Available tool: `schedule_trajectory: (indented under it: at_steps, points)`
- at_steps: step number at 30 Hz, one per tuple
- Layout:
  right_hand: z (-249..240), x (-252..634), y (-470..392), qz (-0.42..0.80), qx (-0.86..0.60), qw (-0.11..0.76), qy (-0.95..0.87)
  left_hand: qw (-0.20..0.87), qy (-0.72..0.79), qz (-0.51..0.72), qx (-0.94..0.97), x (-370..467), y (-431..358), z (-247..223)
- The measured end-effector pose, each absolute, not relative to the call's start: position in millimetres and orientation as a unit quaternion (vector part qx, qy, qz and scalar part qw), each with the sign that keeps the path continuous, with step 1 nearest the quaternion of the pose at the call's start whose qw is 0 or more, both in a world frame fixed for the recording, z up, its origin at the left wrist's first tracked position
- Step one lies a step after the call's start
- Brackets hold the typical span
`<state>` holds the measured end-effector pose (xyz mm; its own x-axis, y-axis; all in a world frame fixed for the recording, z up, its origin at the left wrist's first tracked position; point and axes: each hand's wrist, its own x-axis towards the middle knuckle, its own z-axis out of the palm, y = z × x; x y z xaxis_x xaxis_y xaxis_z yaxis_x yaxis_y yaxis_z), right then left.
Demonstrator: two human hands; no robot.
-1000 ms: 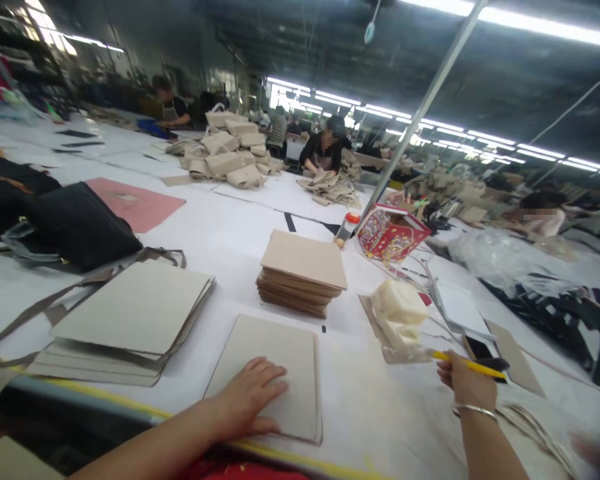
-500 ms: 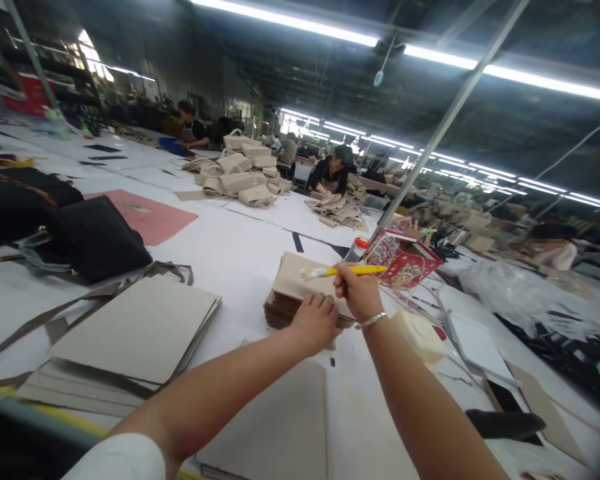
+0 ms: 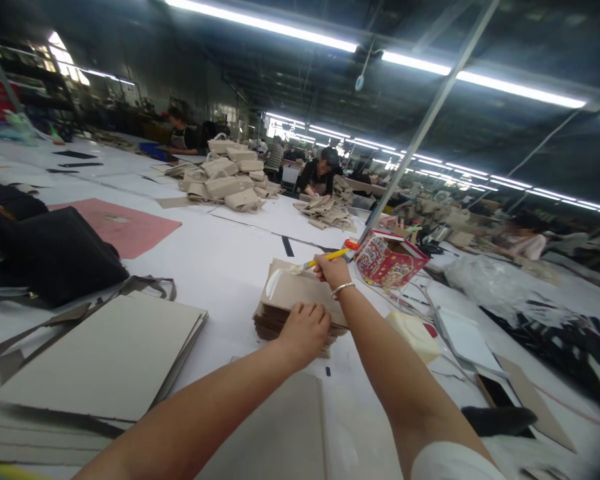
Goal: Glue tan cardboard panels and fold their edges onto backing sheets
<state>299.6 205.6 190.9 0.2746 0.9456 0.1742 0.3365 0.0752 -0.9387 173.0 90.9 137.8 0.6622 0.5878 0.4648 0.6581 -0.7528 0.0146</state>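
A yellow-handled paintbrush [image 3: 325, 257] is gripped in my right hand [image 3: 334, 270]. Its bristles touch the far part of the top piece on a stack of tan fabric-like pieces [image 3: 300, 288]. A wet white streak [image 3: 274, 283] runs along that piece's left edge. My left hand [image 3: 305, 330] rests on the near side of the same stack, fingers laid over the top piece and not wrapped round anything. Close in front of me lies a pile of grey-beige boards [image 3: 280, 427], partly covered by my left forearm.
More boards [image 3: 105, 357] with straps lie at left, near black bags [image 3: 65, 257] and a pink sheet [image 3: 125, 227]. A red patterned box [image 3: 390, 260] and a cream container [image 3: 413, 335] stand at right. Across the table, a co-worker [image 3: 320, 175] bends beside heaped tan pieces [image 3: 225, 177].
The brush has come down from above the stack onto its top piece, where a white streak now shows. My left hand stays on the stack. The whole view has shifted slightly.
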Motion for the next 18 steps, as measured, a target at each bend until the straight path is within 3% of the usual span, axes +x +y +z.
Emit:
schedule_trajectory:
  at_steps: [7, 18]
  points:
    - [202.6, 380.0, 162.8, 0.21, -0.701, 0.522, -0.439, 0.054, -0.378, -0.178, -0.907, 175.2, 101.5, 152.2]
    - [200.3, 369.9, 72.7, 0.217, -0.669, 0.493, -0.513, 0.076, -0.34, -0.141, -0.927, 175.5, 108.4, 172.2]
